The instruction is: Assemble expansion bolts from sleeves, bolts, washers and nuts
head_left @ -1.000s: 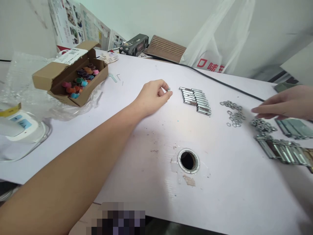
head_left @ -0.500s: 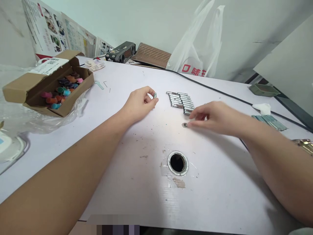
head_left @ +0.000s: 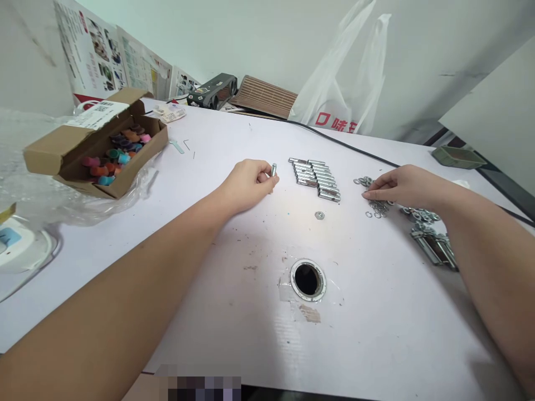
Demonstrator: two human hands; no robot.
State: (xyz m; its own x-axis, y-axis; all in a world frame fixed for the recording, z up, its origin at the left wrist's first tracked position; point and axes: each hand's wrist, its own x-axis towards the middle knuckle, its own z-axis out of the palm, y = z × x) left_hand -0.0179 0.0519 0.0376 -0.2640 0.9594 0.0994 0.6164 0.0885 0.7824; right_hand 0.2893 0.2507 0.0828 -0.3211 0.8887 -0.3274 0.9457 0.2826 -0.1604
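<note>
My left hand (head_left: 253, 181) is closed in a pinch on a short shiny metal rod (head_left: 274, 169), held upright with its top showing above the fingers. My right hand (head_left: 403, 186) reaches over a pile of small metal washers (head_left: 378, 208), thumb and fingertips drawn together at its edge. Whatever they grip is too small to make out. Between the hands, metal rods (head_left: 326, 181) lie side by side in two slanted rows. A single nut (head_left: 320, 215) sits alone in front of them. Beyond the washers are nuts (head_left: 422, 215) and longer metal bolts (head_left: 432, 248), partly covered by my right forearm.
A round hole with a metal rim (head_left: 295, 281) opens in the white table (head_left: 234, 356). At left stands an open cardboard box (head_left: 54, 147) of colourful caps on plastic wrap. A black cable (head_left: 355, 146) crosses the back near a white plastic bag (head_left: 334, 94).
My right hand has moved right, from the nut to the washer pile, leaving the nut on the table. My left hand keeps its rod. The view has shifted slightly.
</note>
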